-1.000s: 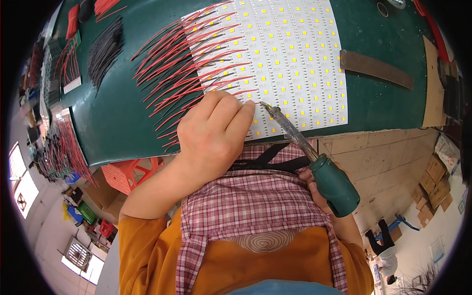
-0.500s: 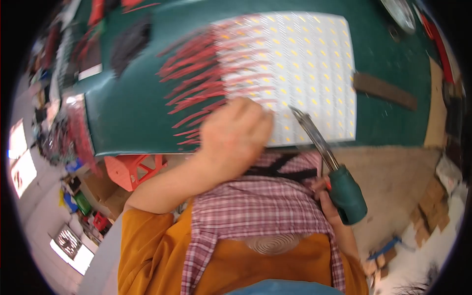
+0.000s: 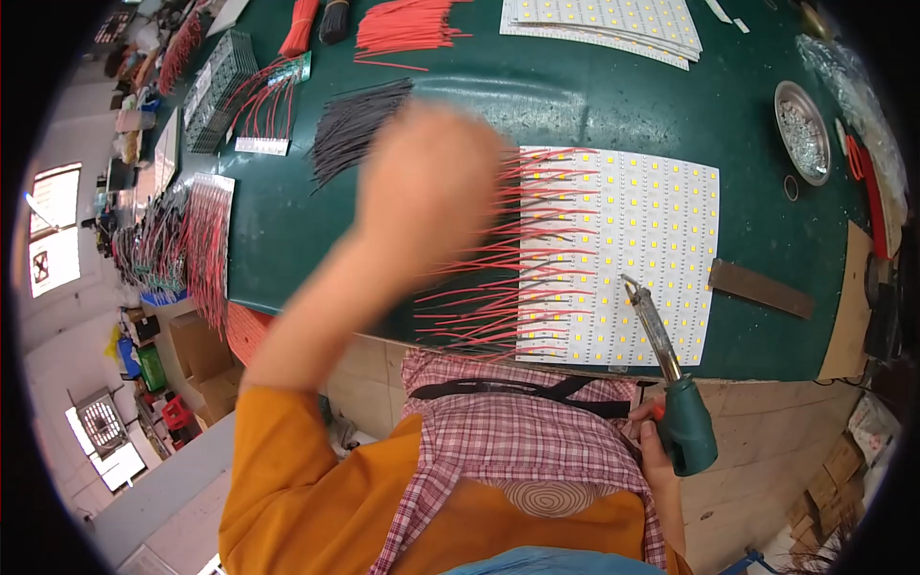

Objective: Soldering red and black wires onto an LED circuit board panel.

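Observation:
My right hand grips a soldering iron by its green handle, the metal tip over a white LED panel. Red and black wires lie in a row along the panel's left edge, their ends on the board. Smeared by motion, my left hand hangs above the far part of these wires, beside a pile of loose black wires. Its fingers are too blurred to read, and I cannot tell whether it holds anything.
Red wire bundles and stacked LED panels lie at the back. A metal bowl with small shiny bits sits far right. A flat brown bar rests beside the panel. Wired strips hang over the left table edge.
My left hand has moved away from the panel's near side, up toward the black wires. The whole view has shifted, showing more of the table's far side. The right hand still grips the soldering iron.

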Demonstrator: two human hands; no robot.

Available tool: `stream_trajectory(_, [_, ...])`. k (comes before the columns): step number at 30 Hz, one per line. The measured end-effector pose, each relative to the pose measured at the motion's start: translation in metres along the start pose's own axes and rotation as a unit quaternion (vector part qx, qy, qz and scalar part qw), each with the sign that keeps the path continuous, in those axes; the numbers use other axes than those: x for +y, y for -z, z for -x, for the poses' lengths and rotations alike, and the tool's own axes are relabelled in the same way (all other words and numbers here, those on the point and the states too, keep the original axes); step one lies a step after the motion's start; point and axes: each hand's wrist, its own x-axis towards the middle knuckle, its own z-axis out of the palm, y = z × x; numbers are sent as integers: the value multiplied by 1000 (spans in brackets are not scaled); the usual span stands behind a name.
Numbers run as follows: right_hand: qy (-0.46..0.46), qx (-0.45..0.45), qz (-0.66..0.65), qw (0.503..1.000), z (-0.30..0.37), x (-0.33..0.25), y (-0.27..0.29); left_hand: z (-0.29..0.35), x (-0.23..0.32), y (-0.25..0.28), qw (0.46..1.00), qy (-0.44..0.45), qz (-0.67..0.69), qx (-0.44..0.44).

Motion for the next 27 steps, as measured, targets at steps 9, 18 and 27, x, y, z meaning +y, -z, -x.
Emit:
stream_trajectory(9, [5, 28, 105, 994, 6, 10, 1, -68, -134, -14, 946, 115, -99, -287])
stream_trajectory(18, [-54, 43, 14, 998, -1, -2, -8, -31, -255, -30, 975, 74, 29, -208])
stream_trajectory(27, [-13, 12, 117, 993, 19, 12, 13, -107, -195, 3, 949, 300, -3, -97])
